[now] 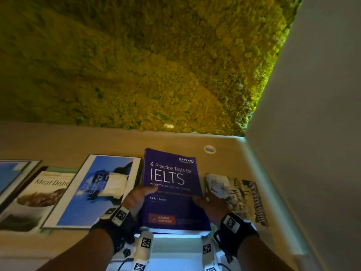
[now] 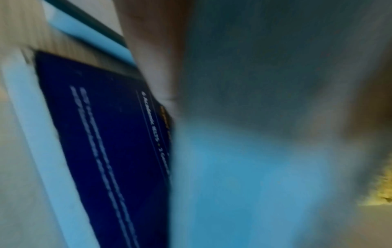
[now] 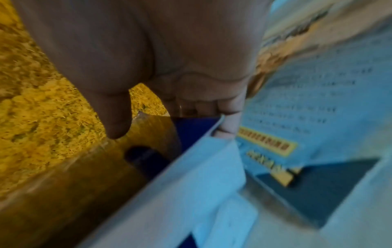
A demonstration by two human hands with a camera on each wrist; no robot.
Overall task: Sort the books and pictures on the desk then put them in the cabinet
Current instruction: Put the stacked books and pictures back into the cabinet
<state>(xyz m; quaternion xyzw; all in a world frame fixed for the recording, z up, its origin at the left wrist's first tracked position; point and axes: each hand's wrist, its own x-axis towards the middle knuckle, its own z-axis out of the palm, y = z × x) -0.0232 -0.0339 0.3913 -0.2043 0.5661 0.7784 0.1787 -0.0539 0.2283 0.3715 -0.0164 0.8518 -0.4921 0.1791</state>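
Purple IELTS practice-test book (image 1: 172, 188) lifted at its near end off the bench (image 1: 117, 141), pinched at both side edges by left hand (image 1: 136, 200) and right hand (image 1: 211, 206), thumbs on the cover. Likely to sag or slip from so low a grip; tight beside the blue framed picture (image 1: 93, 190) and black-and-white picture (image 1: 236, 196), open room toward the moss wall (image 1: 136, 65)

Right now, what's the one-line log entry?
phase: lifting | held: IELTS book | left hand: gripping | right hand: gripping | desk

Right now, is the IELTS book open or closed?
Closed: the IELTS book shows its whole front cover, gripped at its sides by the left hand and right hand.
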